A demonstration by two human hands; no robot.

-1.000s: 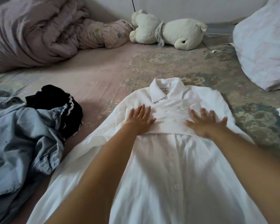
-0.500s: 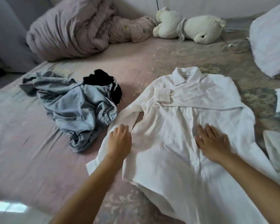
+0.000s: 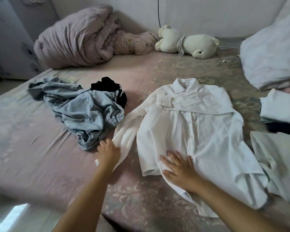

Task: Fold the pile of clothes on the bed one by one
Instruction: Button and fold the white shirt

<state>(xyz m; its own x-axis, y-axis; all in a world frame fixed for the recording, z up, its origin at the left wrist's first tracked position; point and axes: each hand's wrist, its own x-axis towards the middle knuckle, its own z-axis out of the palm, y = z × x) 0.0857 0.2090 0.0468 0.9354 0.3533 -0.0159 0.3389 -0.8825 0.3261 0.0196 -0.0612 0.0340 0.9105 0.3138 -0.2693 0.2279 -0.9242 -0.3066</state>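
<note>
A crumpled pale blue denim garment (image 3: 84,109) waits on the pink flowery bed (image 3: 32,148), on the left. Beside it, the left hand (image 3: 108,152) grips the long white shirt's (image 3: 191,128) sleeve end, likely to fold it in. The right hand (image 3: 179,169) lies flat on the shirt, fingers spread, probably keeping it from sliding.

A home bedroom: a wide bed (image 3: 40,148) under a pink floral sheet fills the view. A bundled quilt (image 3: 77,39) and a white plush toy (image 3: 191,42) lie against the far wall, a pillow (image 3: 273,52) sits at the right, and loose clothes (image 3: 84,111) lie on the sheet.
</note>
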